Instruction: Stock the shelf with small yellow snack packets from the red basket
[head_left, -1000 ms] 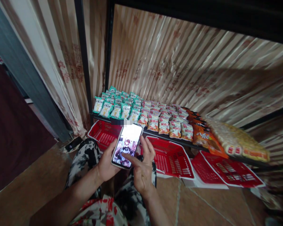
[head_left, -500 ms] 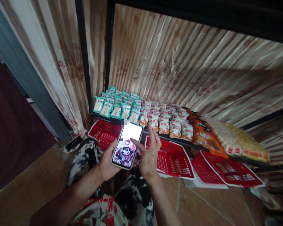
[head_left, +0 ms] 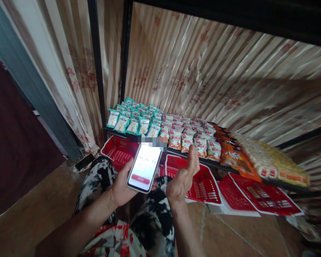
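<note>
A lit smartphone (head_left: 144, 167) lies in my left hand (head_left: 124, 184), whose fingers wrap round its edges above my lap. Its screen is white with a timer-like row of digits and a red button near the bottom. To the right of the phone, my right hand (head_left: 182, 176) is raised and apart from it, fingers stretched out, holding nothing. Behind the right hand stands a red basket (head_left: 205, 182) with a white rim. Just beyond the phone's top edge are small green-and-white snack bags (head_left: 133, 125) on a low shelf.
Further right on the shelf are red-and-white snack bags (head_left: 200, 146), orange bags (head_left: 230, 155) and long clear packs (head_left: 270, 160). More red baskets (head_left: 117, 148) sit beneath. Black shelf posts (head_left: 97, 64) stand before a striped curtain (head_left: 189, 64). Another phone-like dark object (head_left: 84, 163) lies at left.
My right hand has moved right, away from the phone, and its fingers have straightened. The screen has switched from a cartoon picture to a white page with digits. My left hand keeps its hold.
</note>
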`<state>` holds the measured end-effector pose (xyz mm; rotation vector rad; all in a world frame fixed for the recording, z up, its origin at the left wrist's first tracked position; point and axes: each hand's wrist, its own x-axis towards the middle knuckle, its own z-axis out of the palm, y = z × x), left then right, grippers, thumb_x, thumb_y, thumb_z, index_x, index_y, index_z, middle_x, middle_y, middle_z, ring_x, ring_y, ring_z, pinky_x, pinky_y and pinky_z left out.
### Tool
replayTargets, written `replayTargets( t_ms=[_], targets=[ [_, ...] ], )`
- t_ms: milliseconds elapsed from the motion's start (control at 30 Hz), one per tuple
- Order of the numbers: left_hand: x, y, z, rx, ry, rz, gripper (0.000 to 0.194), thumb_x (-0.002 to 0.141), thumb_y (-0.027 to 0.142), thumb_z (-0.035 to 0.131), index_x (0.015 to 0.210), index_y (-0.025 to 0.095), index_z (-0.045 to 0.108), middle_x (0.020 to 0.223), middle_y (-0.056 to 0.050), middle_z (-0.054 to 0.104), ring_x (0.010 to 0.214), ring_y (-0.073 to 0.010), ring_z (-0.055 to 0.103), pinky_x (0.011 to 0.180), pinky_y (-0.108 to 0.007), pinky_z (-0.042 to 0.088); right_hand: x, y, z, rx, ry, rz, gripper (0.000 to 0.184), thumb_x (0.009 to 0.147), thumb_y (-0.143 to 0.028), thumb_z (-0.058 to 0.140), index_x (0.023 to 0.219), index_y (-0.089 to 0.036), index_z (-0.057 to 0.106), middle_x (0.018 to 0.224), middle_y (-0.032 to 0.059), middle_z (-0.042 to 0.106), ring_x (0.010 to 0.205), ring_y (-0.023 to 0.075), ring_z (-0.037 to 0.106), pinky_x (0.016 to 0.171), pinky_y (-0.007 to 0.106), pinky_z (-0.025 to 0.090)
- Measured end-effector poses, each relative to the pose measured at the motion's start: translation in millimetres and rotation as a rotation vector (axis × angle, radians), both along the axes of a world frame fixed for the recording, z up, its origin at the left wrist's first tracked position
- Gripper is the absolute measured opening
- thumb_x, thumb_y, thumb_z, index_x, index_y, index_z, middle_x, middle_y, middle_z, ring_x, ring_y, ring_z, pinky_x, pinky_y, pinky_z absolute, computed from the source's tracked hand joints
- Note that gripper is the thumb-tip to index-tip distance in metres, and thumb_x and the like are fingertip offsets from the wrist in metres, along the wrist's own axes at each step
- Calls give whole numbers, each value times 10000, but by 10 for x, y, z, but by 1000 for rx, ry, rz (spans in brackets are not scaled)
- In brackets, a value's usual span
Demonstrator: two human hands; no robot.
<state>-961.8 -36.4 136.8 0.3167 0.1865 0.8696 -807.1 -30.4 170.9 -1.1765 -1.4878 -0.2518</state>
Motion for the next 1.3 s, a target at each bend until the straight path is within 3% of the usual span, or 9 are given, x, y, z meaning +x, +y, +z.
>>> replayTargets(
  t_ms=[567, 1300],
  targets=[
    [-20, 33, 35, 12, 15, 40, 626, 907, 551, 290, 1241, 84, 539, 1014, -180, 677, 886, -291, 657, 807, -424, 470, -31, -70, -112, -5, 151, 0, 534, 944, -495, 157, 1404, -280, 323, 1429, 77, 371, 1326, 302, 302, 1030, 602, 249],
    [-19, 73, 104, -35, -28, 57, 589, 910, 535, 318, 1229, 100, 554, 1109, -169, 650, 994, -299, 622, 884, -458, 440, -56, -193, -138, -76, 58, -10, 516, 948, -481, 126, 1360, -316, 389, 1447, 61, 343, 1333, 299, 279, 1016, 589, 230]
  ],
)
